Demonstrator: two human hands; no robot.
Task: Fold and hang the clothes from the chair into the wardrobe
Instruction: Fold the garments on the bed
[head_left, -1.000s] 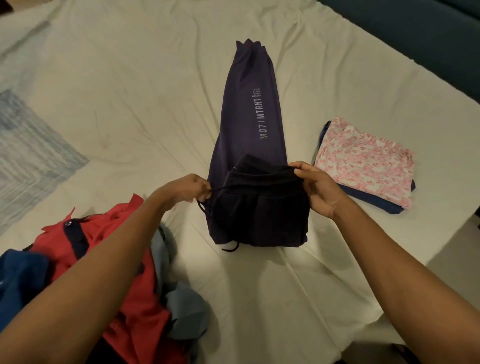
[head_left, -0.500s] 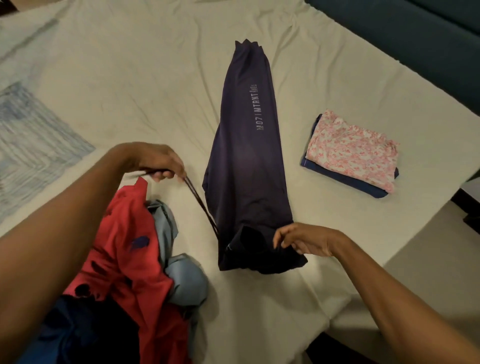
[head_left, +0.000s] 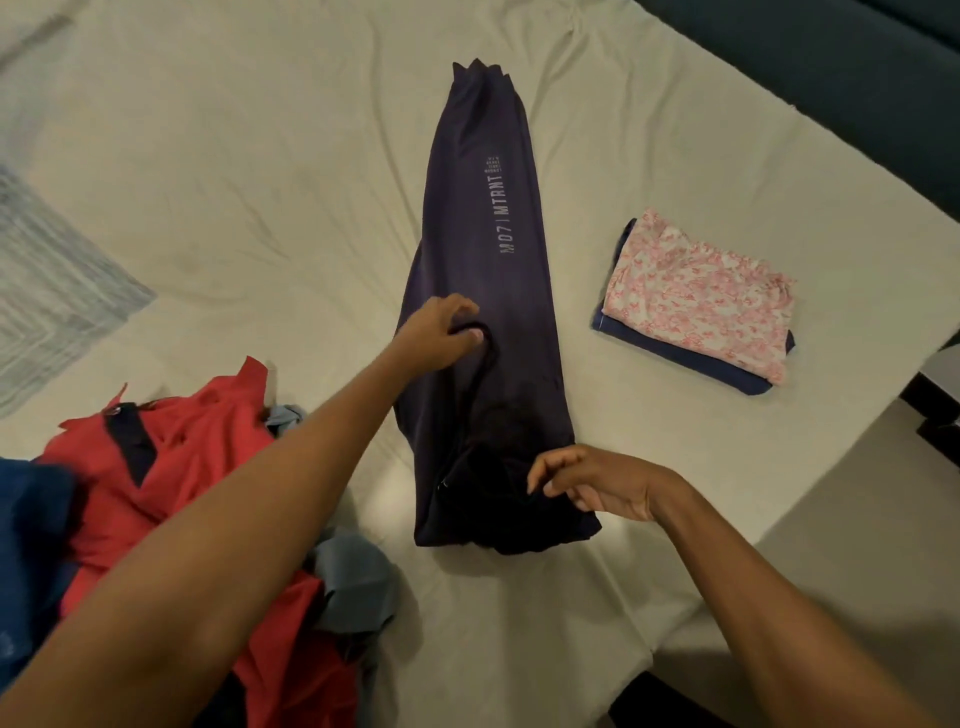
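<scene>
Left hand (head_left: 441, 332) pinches drawstring (head_left: 480, 358) over purple trousers (head_left: 488, 291); right hand (head_left: 602, 486) loosely curled at waistband, gripping nothing.

A bed (head_left: 260, 156) filled most of the view, covered by a creased cream sheet (head_left: 649, 130) under warm, dim light. A grey-blue patterned cloth (head_left: 47, 291) lay over its left edge. Along the top right ran dark teal upholstery (head_left: 841, 88), close against the mattress. Beyond the bed's near right corner showed pale floor (head_left: 872, 519), with something dark at the right edge
</scene>
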